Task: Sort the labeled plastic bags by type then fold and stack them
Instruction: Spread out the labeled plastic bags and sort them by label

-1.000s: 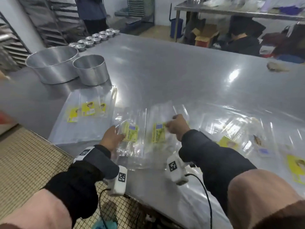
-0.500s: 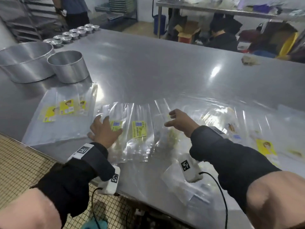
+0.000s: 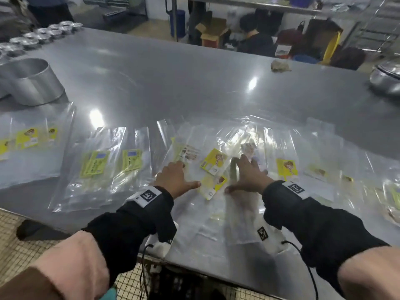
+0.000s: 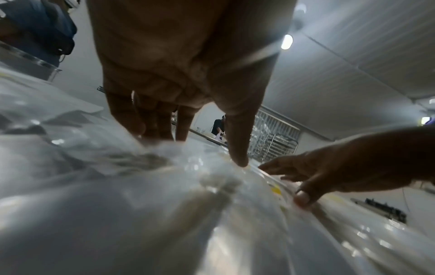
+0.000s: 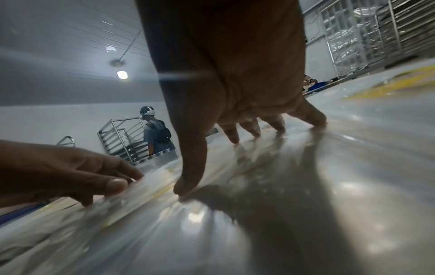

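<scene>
Clear plastic bags with yellow labels lie spread along the near side of the steel table (image 3: 194,83). Two green-yellow labelled bags (image 3: 108,163) lie at the left of my hands. A loose heap of bags (image 3: 214,163) with yellow and white labels lies between and under my hands. My left hand (image 3: 176,179) presses flat on the heap with straight, spread fingers (image 4: 237,148). My right hand (image 3: 249,176) presses flat beside it, fingers (image 5: 190,178) spread on the plastic. More bags (image 3: 287,167) trail off to the right. A stack of yellow-labelled bags (image 3: 30,148) lies at far left.
A round metal tin (image 3: 30,83) stands at the back left, with a row of small tins (image 3: 43,33) behind it. A crumpled scrap (image 3: 280,66) and a metal bowl (image 3: 385,79) sit at the far right edge. People and racks stand beyond the table.
Both hands have let go of the green-labelled bags and moved right onto the mixed heap. They now press flat on it; the view has shifted right with them.
</scene>
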`<state>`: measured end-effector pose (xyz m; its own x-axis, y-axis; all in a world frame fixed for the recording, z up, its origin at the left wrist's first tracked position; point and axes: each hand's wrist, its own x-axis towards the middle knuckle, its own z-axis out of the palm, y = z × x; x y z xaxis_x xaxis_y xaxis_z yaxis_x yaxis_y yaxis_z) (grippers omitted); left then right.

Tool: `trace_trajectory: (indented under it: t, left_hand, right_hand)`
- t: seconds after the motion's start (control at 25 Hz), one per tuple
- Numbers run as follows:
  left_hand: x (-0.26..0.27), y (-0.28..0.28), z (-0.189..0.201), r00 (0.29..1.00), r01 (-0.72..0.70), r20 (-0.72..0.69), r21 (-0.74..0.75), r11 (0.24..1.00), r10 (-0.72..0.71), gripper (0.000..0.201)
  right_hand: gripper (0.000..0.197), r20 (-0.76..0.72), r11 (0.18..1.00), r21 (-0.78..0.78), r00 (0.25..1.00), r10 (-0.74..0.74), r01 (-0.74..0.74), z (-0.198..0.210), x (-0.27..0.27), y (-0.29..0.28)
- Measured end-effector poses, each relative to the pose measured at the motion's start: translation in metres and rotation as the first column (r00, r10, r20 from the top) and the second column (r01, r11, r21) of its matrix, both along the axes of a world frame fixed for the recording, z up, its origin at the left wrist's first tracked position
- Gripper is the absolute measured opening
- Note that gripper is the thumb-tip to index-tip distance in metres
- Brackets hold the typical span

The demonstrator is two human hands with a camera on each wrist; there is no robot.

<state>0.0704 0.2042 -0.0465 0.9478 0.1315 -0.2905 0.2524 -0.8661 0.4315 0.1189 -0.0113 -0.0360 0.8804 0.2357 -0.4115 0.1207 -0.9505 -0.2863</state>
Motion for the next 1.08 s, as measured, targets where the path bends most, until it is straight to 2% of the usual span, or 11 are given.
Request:
trace_trajectory:
  t: [0.08, 0.2, 0.28, 0.4, 0.44, 0.52, 0.6, 0.68, 0.76, 0.92, 1.08]
  left_hand:
    - [0.002, -0.01, -0.001, 1.0, -0.019, -0.01, 0.039, 0.999, 0.02, 0.085]
    - [0.004, -0.018, 0.002, 0.999, -0.039, -0.019, -0.094, 0.995, 0.037, 0.056]
    - [0.005, -0.012, 0.004, 0.996, -0.074, 0.043, -0.162, 0.984, 0.082, 0.035]
    - [0.003, 0.012, 0.014, 0.956, -0.212, 0.13, -0.305, 0.928, 0.262, 0.027]
    - [-0.001, 0.022, 0.017, 0.95, -0.242, 0.098, -0.369, 0.898, 0.296, 0.023]
    - [-0.012, 0.033, 0.025, 0.971, -0.225, -0.03, -0.449, 0.865, 0.238, 0.016]
    - [-0.023, 0.032, 0.028, 0.988, -0.143, -0.111, -0.407, 0.902, 0.107, 0.02]
    - [-0.029, 0.021, 0.026, 0.993, -0.047, -0.119, -0.228, 0.973, 0.02, 0.032]
    - [-0.032, 0.011, 0.023, 0.996, 0.0, -0.086, -0.037, 0.999, -0.003, 0.038]
    - [-0.032, 0.008, 0.011, 0.995, 0.023, -0.094, -0.018, 1.0, -0.024, 0.068]
    - [-0.026, 0.011, 0.009, 0.999, -0.024, -0.033, -0.113, 0.993, 0.02, 0.029]
  right_hand:
    - [0.096, -0.008, 0.999, 0.034, 1.0, 0.0, 0.0, -0.004, 0.001, -0.002]
    - [0.095, 0.002, 0.999, 0.031, 1.0, 0.015, -0.015, -0.005, 0.002, -0.003]
    - [0.093, 0.012, 0.999, 0.045, 1.0, 0.01, -0.01, -0.003, 0.005, -0.007]
    - [0.08, 0.012, 0.999, 0.052, 1.0, 0.005, -0.006, 0.0, 0.011, -0.011]
    - [0.076, 0.01, 0.998, 0.055, 1.0, 0.003, -0.003, -0.001, 0.013, -0.012]
    - [0.07, -0.001, 0.998, 0.063, 1.0, -0.018, 0.018, -0.002, 0.016, -0.012]
    - [0.072, -0.01, 0.997, 0.065, 0.999, -0.045, 0.046, -0.005, 0.018, -0.009]
    - [0.08, -0.007, 0.997, 0.048, 0.999, -0.054, 0.054, -0.007, 0.02, -0.006]
    - [0.083, 0.0, 0.997, 0.045, 0.998, -0.066, 0.066, -0.009, 0.02, -0.004]
    - [0.084, 0.002, 0.997, 0.047, 0.998, -0.067, 0.067, -0.008, 0.018, -0.004]
    - [0.085, 0.021, 0.997, 0.014, 0.997, -0.073, 0.073, -0.005, 0.016, -0.002]
